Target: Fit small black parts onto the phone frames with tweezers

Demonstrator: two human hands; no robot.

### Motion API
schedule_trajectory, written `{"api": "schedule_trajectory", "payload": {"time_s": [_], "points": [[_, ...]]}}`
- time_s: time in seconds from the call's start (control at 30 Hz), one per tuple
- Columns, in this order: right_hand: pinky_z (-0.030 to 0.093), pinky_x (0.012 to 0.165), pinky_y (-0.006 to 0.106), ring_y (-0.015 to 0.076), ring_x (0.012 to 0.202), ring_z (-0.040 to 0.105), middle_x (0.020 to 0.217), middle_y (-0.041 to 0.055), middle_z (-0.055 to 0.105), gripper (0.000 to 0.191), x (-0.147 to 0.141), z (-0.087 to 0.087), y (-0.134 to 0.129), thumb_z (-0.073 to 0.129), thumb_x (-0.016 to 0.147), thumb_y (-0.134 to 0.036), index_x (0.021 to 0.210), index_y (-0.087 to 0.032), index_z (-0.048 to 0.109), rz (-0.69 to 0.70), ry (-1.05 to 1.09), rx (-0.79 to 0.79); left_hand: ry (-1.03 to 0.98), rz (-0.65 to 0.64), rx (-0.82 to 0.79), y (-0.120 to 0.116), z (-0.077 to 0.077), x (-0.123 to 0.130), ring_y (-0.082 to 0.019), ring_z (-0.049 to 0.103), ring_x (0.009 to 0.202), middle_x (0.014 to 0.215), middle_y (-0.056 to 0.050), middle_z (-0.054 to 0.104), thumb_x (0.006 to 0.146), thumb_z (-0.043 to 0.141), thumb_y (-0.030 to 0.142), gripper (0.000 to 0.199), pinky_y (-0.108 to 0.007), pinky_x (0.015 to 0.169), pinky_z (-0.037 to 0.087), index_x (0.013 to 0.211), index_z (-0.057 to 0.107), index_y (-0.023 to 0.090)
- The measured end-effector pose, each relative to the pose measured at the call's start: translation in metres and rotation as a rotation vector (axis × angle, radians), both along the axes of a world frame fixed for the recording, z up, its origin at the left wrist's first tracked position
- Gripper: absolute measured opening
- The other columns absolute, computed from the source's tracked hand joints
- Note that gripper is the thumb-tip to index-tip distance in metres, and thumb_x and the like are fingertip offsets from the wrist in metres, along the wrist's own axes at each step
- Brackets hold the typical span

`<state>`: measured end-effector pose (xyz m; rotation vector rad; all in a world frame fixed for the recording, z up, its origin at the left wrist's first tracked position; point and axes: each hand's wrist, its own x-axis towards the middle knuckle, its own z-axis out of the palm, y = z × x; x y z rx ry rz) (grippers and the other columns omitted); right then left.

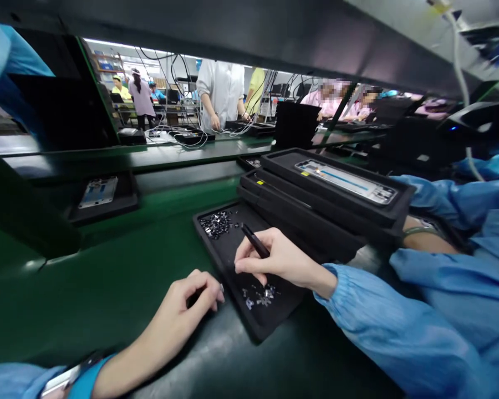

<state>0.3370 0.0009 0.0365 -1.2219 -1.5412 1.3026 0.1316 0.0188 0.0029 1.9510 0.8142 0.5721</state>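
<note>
Across most of the frame I see a green workbench (pixel 128 255). Right of centre, a stack of black trays (pixel 291 219) carries a metal-framed panel (pixel 353 184). At centre lies an open black tray (pixel 239 260), tilted in my view. Over it, my right hand (pixel 274 257) grips a black pen-like tool (pixel 255 241), tip up and leftward. Lower left of it, my left hand (pixel 193 296) is curled beside the tray's edge; whether it pinches anything I can't tell (a pale speck shows at the fingertips). Dark small parts (pixel 218 224) heap in the tray's upper-left corner, with fewer clear small pieces (pixel 266 297) near its lower end.
</note>
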Motion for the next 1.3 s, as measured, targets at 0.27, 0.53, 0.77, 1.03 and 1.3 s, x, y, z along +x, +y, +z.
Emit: {"api": "schedule_trajectory", "payload": {"time_s": [0.27, 0.53, 0.77, 1.03, 1.3], "points": [[0.033, 0.043, 0.018, 0.0054, 0.042, 0.047, 0.05, -0.0027, 0.055, 0.018, -0.013, -0.004, -0.003, 0.072, 0.064, -0.026, 0.069, -0.01, 0.065, 0.01, 0.004, -0.073, -0.065, 0.032, -0.089, 0.009, 0.003, 0.008, -0.014, 0.05, 0.064, 0.062, 0.001, 0.054, 0.083, 0.042, 0.038, 0.032, -0.025, 0.064, 0.038, 0.063, 0.053, 0.018], [0.035, 0.043, 0.017, 0.0048, 0.042, 0.044, 0.049, -0.004, 0.053, 0.012, -0.017, -0.009, -0.006, 0.065, 0.072, -0.021, 0.077, -0.01, 0.064, 0.006, -0.001, -0.02, -0.069, 0.009, -0.099, 0.007, -0.003, 0.008, -0.015, 0.051, 0.067, 0.064, 0.001, 0.055, 0.085, 0.043, 0.035, 0.029, -0.026, 0.066, 0.038, 0.066, 0.055, 0.017], [0.036, 0.042, 0.017, 0.0047, 0.041, 0.044, 0.051, -0.0055, 0.05, 0.019, -0.016, -0.012, -0.006, 0.067, 0.071, -0.024, 0.085, -0.011, 0.061, -0.029, -0.032, -0.024, -0.065, 0.001, -0.077, 0.008, -0.004, 0.01, -0.015, 0.051, 0.068, 0.066, 0.0, 0.055, 0.081, 0.046, 0.029, 0.021, -0.027, 0.067, 0.038, 0.066, 0.055, 0.017], [0.041, 0.047, 0.016, 0.0045, 0.046, 0.047, 0.06, -0.0042, 0.055, 0.009, -0.018, -0.011, -0.01, 0.06, 0.075, -0.017, 0.083, -0.013, 0.058, -0.018, -0.161, 0.155, -0.051, -0.018, -0.072, 0.011, -0.006, 0.011, -0.015, 0.049, 0.069, 0.066, 0.0, 0.054, 0.081, 0.045, 0.028, 0.022, -0.026, 0.067, 0.037, 0.065, 0.054, 0.016], [0.04, 0.048, 0.017, 0.0054, 0.052, 0.049, 0.072, -0.0014, 0.06, 0.007, -0.018, -0.014, -0.01, 0.058, 0.076, -0.015, 0.083, -0.014, 0.06, -0.007, -0.247, 0.229, -0.059, -0.028, -0.076, 0.01, -0.005, 0.01, -0.015, 0.049, 0.068, 0.065, 0.001, 0.052, 0.08, 0.044, 0.029, 0.022, -0.027, 0.067, 0.036, 0.065, 0.054, 0.016]]}}
